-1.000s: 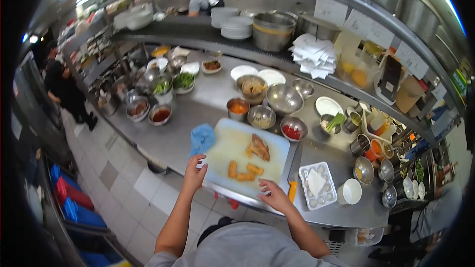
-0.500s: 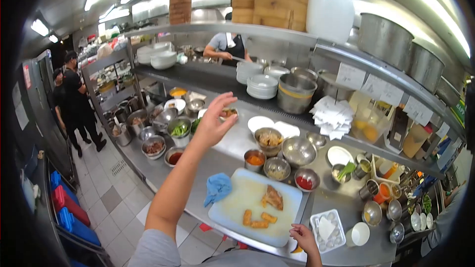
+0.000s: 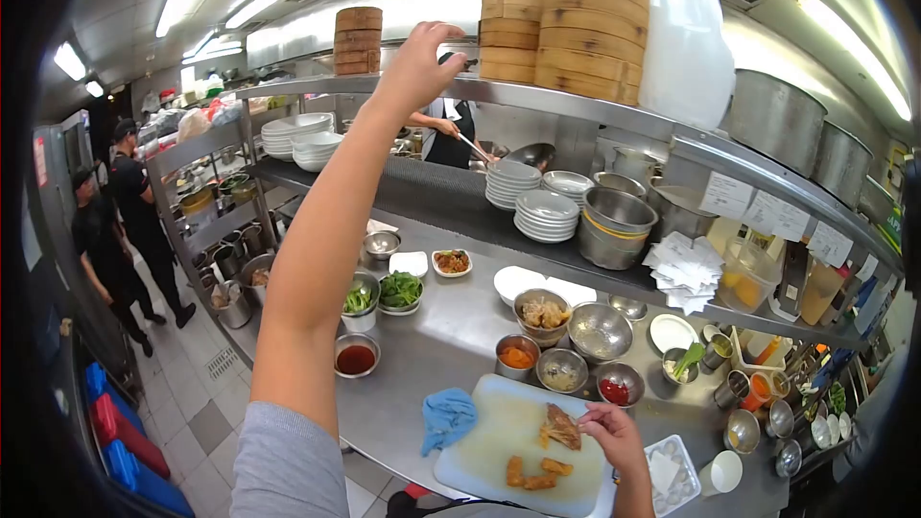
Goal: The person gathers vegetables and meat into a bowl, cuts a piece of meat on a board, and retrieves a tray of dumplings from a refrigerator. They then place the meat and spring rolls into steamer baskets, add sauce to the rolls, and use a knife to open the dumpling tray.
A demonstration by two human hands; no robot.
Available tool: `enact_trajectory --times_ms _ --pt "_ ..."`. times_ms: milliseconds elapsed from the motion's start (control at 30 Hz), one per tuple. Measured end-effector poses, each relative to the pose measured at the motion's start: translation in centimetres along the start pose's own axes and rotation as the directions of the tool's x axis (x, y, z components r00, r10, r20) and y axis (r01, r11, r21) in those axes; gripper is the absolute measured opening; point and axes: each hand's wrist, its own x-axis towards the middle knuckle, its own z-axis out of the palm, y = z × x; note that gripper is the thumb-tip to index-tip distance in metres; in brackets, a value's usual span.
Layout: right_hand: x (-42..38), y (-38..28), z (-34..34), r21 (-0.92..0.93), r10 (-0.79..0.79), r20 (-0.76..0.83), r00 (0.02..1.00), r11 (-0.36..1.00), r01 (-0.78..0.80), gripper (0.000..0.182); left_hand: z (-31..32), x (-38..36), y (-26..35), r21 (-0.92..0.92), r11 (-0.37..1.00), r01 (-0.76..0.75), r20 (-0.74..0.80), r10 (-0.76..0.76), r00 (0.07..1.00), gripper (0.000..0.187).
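Observation:
My left hand (image 3: 419, 65) is raised high at the upper shelf (image 3: 403, 86), thumb and fingers spread in a curve with nothing between them. It is between a short stack of bamboo steamers (image 3: 358, 41) and taller bamboo steamers (image 3: 592, 34). Low on the right, my right hand (image 3: 617, 434) hovers over the edge of a white cutting board (image 3: 480, 456). Its fingers are loosely bent and apart, tips close beside a browned piece of meat (image 3: 561, 427). Several golden fried pieces (image 3: 537, 475) lie below the meat. A blue cloth (image 3: 448, 419) is bunched at the board's left edge.
Bowls of red sauce (image 3: 619, 386), greens (image 3: 399, 292) and other food line the steel counter. White plates (image 3: 547, 216) are stacked on the middle shelf. A plastic jug (image 3: 686, 48) stands above. One person (image 3: 449, 134) works behind the shelf; two others stand at left.
My left hand has risen from over the counter to the upper shelf. My right hand has moved up beside the meat. The view has tilted upward.

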Motion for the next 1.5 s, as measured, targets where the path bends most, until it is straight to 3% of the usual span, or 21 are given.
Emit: enact_trajectory --times_ms 100,200,233,300,367,433,600,700,733,867,1000,1067,1200,1300,1367,1433,1500 --pt "2.0 0.1 4.2 0.005 -0.071 -0.105 0.992 0.997 0.072 0.034 -0.4 0.0 -7.7 -0.039 0.994 0.106 -0.009 -0.106 0.994 0.039" --pt "3.5 0.3 8.1 0.075 0.018 -0.243 0.97 0.997 0.0 0.034 0.3 4.1 -13.0 -0.079 0.99 0.116 -0.027 -0.118 0.993 0.055" --pt "3.9 0.7 9.4 0.081 0.007 -0.283 0.959 0.997 0.017 0.034 1.0 6.2 -13.4 -0.075 0.989 0.13 -0.044 -0.133 0.99 0.061" --pt "3.6 1.8 12.0 0.018 0.022 -0.27 0.963 1.0 -0.018 0.034 2.7 11.0 -13.1 -0.24 0.97 0.041 -0.135 -0.076 0.988 0.065" --pt "2.6 2.0 14.5 0.067 0.043 -0.361 0.931 0.998 -0.02 0.033 2.1 14.1 -8.7 -0.403 0.894 0.195 -0.056 -0.236 0.97 0.06" --pt "0.9 3.7 16.0 0.144 0.091 -0.407 0.909 0.989 -0.035 0.033 4.8 19.3 -10.2 -0.389 0.862 0.325 0.081 -0.319 0.944 0.078" --pt "-7.1 7.7 17.9 0.112 0.185 -0.691 0.699 0.982 -0.15 0.036 9.0 28.6 -9.9 -0.346 0.911 0.222 0.071 -0.211 0.975 0.073" --pt "-11.7 5.7 19.9 0.237 0.304 -0.802 0.515 0.952 -0.193 0.035 10.5 29.6 -9.4 -0.32 0.926 0.2 0.076 -0.185 0.98 0.07" --pt "-13.3 6.7 20.1 0.18 0.265 -0.838 0.477 0.959 -0.217 0.034 10.4 28.7 -8.2 -0.309 0.93 0.198 0.086 -0.18 0.98 0.069" --pt "-16.3 7.1 21.1 0.235 0.317 -0.881 0.352 0.938 -0.257 0.03 9.6 26.6 -7.2 -0.303 0.935 0.185 0.07 -0.172 0.983 0.065" --pt "-14.7 6.2 19.2 0.167 0.263 -0.868 0.42 0.953 -0.253 0.029 7.5 22.6 -6.3 -0.309 0.944 0.12 0.032 -0.116 0.993 0.061" --pt "-12.6 5.4 17.4 0.103 0.256 -0.846 0.468 0.939 -0.328 0.03 5.7 19.7 -5.5 -0.328 0.942 0.07 0.014 -0.069 0.997 0.059" --pt "-9.0 4.9 12.9 -0.108 0.217 -0.735 0.642 0.897 -0.428 0.033 -1.0 10.1 -3.1 -0.381 0.924 -0.018 0.017 0.027 0.999 0.055" --pt "-6.7 4.7 9.8 -0.177 0.193 -0.627 0.755 0.909 -0.378 0.034 -7.2 0.6 -0.5 -0.474 0.881 -0.016 0.095 0.07 0.993 0.053" --pt "-5.5 4.1 8.3 -0.312 0.182 -0.538 0.823 0.864 -0.395 0.034 -9.9 -6.9 1.7 -0.553 0.83 0.068 0.21 0.06 0.976 0.051" --pt "-5.0 4.7 6.4 -0.339 0.162 -0.479 0.862 0.872 -0.353 0.033 -10.6 -15.1 4.5 -0.605 0.744 0.284 0.412 -0.012 0.911 0.05" --pt "-4.4 4.9 5.2 -0.319 0.165 -0.465 0.87 0.885 -0.338 0.033 -7.6 -25.0 8.9 -0.576 0.572 0.584 0.661 -0.094 0.745 0.049"
